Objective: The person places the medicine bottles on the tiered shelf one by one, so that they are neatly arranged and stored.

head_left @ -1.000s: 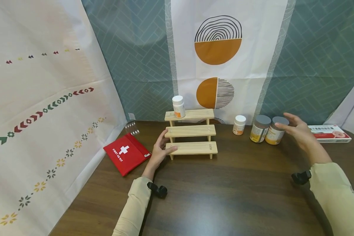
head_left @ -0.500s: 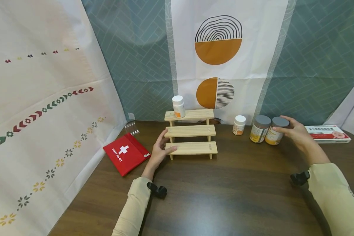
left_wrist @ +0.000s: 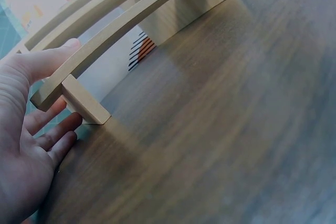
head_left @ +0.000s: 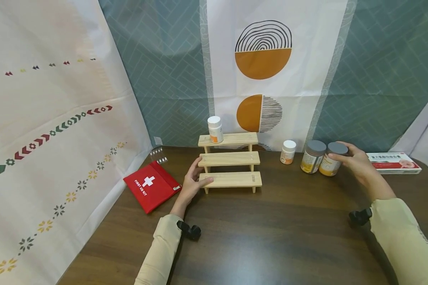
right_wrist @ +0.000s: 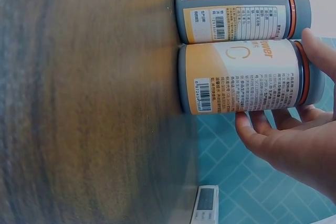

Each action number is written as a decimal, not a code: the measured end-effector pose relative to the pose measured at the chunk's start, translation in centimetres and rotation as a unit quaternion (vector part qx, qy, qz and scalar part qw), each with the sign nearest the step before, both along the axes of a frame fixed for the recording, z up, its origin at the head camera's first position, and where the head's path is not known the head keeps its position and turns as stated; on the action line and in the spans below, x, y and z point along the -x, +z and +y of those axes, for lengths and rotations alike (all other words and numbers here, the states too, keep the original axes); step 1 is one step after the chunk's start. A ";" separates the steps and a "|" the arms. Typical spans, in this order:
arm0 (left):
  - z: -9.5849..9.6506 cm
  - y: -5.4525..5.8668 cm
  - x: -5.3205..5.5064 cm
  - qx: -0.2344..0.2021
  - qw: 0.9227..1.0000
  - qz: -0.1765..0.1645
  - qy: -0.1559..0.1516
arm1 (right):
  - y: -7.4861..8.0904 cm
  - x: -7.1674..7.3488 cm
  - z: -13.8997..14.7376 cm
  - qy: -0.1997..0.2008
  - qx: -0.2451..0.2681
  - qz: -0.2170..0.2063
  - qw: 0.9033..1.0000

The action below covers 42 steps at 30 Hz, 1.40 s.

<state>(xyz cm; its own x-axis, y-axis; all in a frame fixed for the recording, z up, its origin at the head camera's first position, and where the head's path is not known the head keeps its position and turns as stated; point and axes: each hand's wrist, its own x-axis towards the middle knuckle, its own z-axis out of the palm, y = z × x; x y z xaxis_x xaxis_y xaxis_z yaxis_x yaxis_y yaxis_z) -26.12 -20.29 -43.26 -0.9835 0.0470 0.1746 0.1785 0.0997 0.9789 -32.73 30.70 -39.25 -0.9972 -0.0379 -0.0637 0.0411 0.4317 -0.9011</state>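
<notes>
My left hand (head_left: pixel 190 184) grips the left end of a three-step wooden display stand (head_left: pixel 230 159). In the left wrist view its thumb (left_wrist: pixel 52 60) lies over a step while the other fingers sit below, by a leg. A white pill bottle (head_left: pixel 215 130) stands on the top step. My right hand (head_left: pixel 358 162) holds the right-hand grey-capped supplement jar (head_left: pixel 330 164), thumb at the cap and fingers round the far side. That jar stands upright, side by side with a second grey-capped jar (head_left: pixel 310 161). Another white pill bottle (head_left: pixel 288 152) stands left of them.
A red first aid pouch (head_left: pixel 149 186) lies left of the stand, with a clear blister pack (head_left: pixel 158 154) behind it. A white and red medicine box (head_left: pixel 394 163) lies on the brown table (head_left: pixel 271 233) at right. Patterned cloth (head_left: pixel 164 79) hangs behind.
My right hand has moved slightly left and its fingers have come round the right-hand jar. The left hand stays on the stand. The head view has shifted very slightly.
</notes>
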 end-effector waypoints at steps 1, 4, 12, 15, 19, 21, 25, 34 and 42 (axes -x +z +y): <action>0.0 0.0 0.0 -0.002 1.000 0.001 -0.001 | 0.0 0.0 0.0 -0.002 0.003 0.002 1.000; 0.0 0.0 0.1 -0.002 1.000 0.002 -0.002 | 0.1 0.1 0.0 -0.004 0.005 0.009 1.000; -0.1 0.0 0.0 -0.005 1.000 -0.004 -0.005 | -0.1 -0.1 0.5 -0.028 0.019 0.018 0.999; -0.1 -0.1 0.0 -0.004 1.000 -0.003 -0.005 | -0.1 -0.2 0.7 -0.034 0.036 0.027 0.998; -0.2 0.0 -0.1 -0.008 1.000 -0.004 -0.002 | 0.1 -0.2 0.8 -0.038 0.084 0.036 0.995; -0.2 0.0 0.0 -0.009 1.000 -0.004 -0.002 | 0.3 -0.3 0.9 -0.039 0.115 0.039 0.992; -0.1 0.0 0.0 -0.008 1.000 -0.003 -0.002 | 1.0 -0.4 1.0 -0.047 0.131 0.043 0.989; -0.2 -0.1 -0.1 0.000 1.000 -0.011 -0.002 | 3.0 -0.7 1.4 -0.063 0.024 0.028 0.997; -0.1 0.0 0.0 0.003 1.000 -0.012 -0.008 | 5.4 -1.1 1.3 -0.068 0.037 0.071 0.994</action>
<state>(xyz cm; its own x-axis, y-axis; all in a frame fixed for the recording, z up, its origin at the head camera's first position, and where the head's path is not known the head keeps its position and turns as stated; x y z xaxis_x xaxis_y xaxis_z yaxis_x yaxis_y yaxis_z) -26.14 -20.38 -43.31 -0.9864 0.0640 0.1512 0.1573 0.1029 0.9822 -31.67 31.99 -33.83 -0.9921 0.0991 0.0765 -0.0355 0.3631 -0.9311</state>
